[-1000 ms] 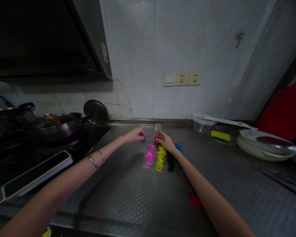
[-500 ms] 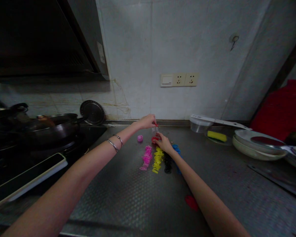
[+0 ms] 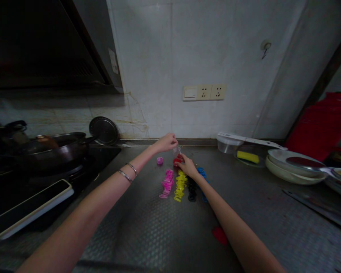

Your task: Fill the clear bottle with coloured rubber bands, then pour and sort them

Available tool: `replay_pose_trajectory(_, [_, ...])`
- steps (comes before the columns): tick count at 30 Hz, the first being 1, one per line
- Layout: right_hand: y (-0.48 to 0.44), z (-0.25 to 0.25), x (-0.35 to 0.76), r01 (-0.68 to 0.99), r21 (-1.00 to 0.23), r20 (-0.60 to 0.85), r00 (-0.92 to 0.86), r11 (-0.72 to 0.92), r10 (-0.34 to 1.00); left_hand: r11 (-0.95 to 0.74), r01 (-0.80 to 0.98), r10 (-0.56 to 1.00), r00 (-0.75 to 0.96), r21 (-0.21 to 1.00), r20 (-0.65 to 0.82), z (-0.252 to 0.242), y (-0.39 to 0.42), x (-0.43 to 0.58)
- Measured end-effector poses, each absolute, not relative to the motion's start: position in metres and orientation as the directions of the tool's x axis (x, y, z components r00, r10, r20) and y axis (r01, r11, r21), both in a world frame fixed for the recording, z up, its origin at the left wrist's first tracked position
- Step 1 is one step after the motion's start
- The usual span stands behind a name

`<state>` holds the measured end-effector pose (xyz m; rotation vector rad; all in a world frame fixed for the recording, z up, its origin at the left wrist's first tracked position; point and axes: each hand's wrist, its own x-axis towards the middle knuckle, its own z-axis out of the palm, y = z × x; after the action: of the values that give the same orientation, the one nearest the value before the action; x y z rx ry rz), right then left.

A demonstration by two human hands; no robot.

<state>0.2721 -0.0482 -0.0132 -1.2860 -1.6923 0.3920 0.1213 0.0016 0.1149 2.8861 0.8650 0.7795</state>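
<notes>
My right hand (image 3: 188, 166) is closed round the side of a small clear container (image 3: 176, 151) with red bands (image 3: 176, 162) in its lower part. Just above and left of its mouth, my left hand (image 3: 167, 142) is pinched; anything between its fingertips is too small to make out. In front of the container lie rows of small elastic bands: pink bands (image 3: 167, 184), yellow bands (image 3: 180, 186), black bands (image 3: 191, 189) and blue bands (image 3: 201, 173). The right forearm partly covers the blue ones. A round pink-purple item (image 3: 159, 160) sits left of the container.
A red flat piece (image 3: 219, 235) lies beside my right forearm. On the right are a plastic tub (image 3: 229, 145), a yellow sponge (image 3: 247, 157), stacked bowls (image 3: 290, 175) and a knife (image 3: 315, 206). A pan (image 3: 59, 151) stands on the stove at the left.
My left hand has drawn slightly back and left from the container's mouth; the red bit at its fingertips no longer shows. My right hand stays on the container. The view has shifted slightly.
</notes>
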Motion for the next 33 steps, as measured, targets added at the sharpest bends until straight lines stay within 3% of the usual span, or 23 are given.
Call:
replay_pose_trajectory(4, [-0.047,-0.014,0.272,0.554,-0.726,0.481,-0.015,0.408,0.877,-0.753,0.483,0.654,0.479,0.446,0.586,0.085,-0.009,0.117])
replay_pose_trajectory(6, [-0.047,-0.014,0.272,0.524,-0.739,0.480,-0.031,0.423,0.877,-0.693,0.426,0.721,0.449,0.582,0.529,0.063,-0.014,0.118])
replay_pose_trajectory(9, [-0.047,-0.014,0.272,0.494,-0.750,0.484,-0.046,0.441,0.874,-0.641,0.345,0.747,0.486,0.686,0.453,0.035,-0.017,0.121])
replay_pose_trajectory(16, [-0.046,-0.013,0.272,0.539,-0.714,0.484,-0.082,0.447,0.871,-0.574,0.146,0.772,0.426,0.806,0.473,0.010,-0.006,0.126])
replay_pose_trajectory(23, [-0.054,-0.001,0.268,0.578,-0.671,0.466,-0.158,0.464,0.871,-0.547,0.038,0.777,0.394,0.836,0.491,0.006,-0.003,0.124])
replay_pose_trajectory(28, [-0.056,0.005,0.270,0.644,-0.653,0.395,-0.159,0.398,0.905,-0.537,0.032,0.776,0.412,0.843,0.478,0.008,-0.006,0.125])
replay_pose_trajectory(33, [-0.057,0.031,0.287,0.800,-0.542,0.280,-0.117,0.257,0.953,-0.538,0.034,0.772,0.421,0.842,0.476,0.007,-0.003,0.123])
